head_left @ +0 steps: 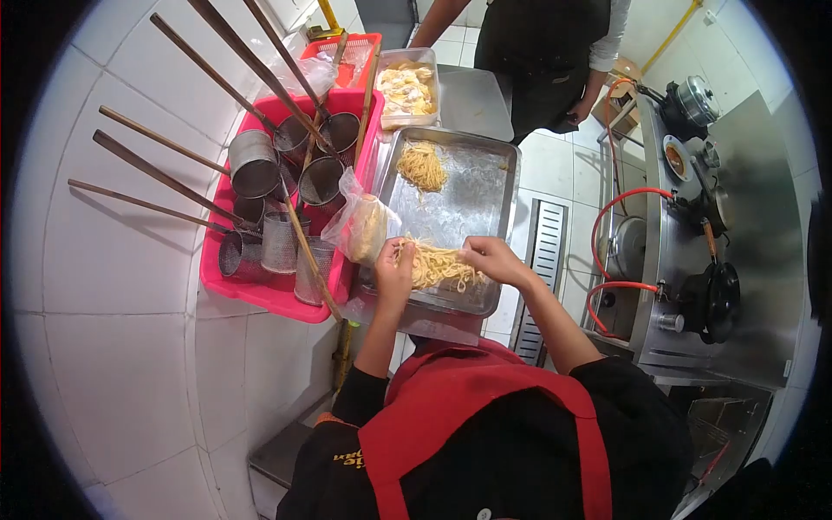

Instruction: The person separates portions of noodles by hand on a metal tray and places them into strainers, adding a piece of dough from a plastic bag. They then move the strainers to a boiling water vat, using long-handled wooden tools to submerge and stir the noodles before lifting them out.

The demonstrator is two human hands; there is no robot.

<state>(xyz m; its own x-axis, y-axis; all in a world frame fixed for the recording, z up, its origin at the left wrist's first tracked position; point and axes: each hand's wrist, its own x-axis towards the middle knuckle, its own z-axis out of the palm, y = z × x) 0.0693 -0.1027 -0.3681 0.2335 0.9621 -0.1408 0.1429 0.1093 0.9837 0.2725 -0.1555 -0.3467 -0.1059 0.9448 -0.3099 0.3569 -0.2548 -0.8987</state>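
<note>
Both my hands hold a tangle of pale yellow noodles (438,265) stretched between them over the near end of a metal tray (485,204). My left hand (396,270) has its fingers closed on the left end of the noodles. At the right end, my right hand (494,260) pinches the strands. Some loose ends hang down toward the tray. A separate nest of noodles (422,166) lies at the tray's far left. Just left of my left hand, a clear plastic bag (367,227) with a pale yellow block of something inside rests against the tray's edge.
On the left, a pink basket (295,309) holds several long-handled wire strainers (280,243). Behind the tray stand a plastic container (407,85) of yellowish food and a lid (477,104). Another person (542,61) stands beyond. A stove (654,303) with pans and orange hoses lines the right.
</note>
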